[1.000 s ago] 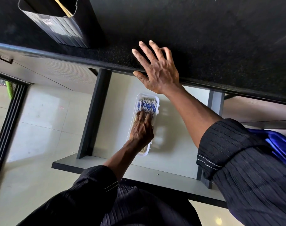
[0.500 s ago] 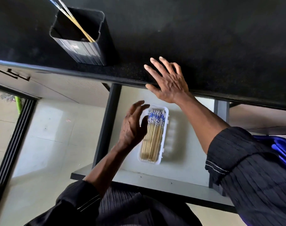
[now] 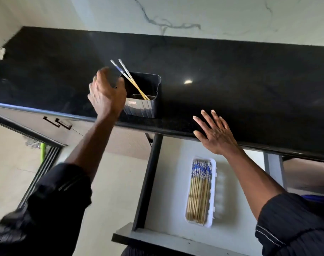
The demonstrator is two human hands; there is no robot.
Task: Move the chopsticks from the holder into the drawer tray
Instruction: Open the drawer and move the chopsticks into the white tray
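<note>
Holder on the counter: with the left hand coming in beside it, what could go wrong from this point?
1. The holder stands near the counter edge; the blurred, fast-moving left hand is at its side and could knock it off.
2. The two chopsticks lean loosely and stick out above the rim; a hasty grab might catch only one.
3. The tray in the open drawer looks nearly full, so added sticks may roll out.

I am in a home kitchen: a black polished stone tabletop (image 3: 231,74) runs under a marble-veined wall (image 3: 176,15), with cabinet doors (image 3: 57,122) and an open drawer (image 3: 176,182) of chopsticks (image 3: 199,191) below the tabletop.
</note>
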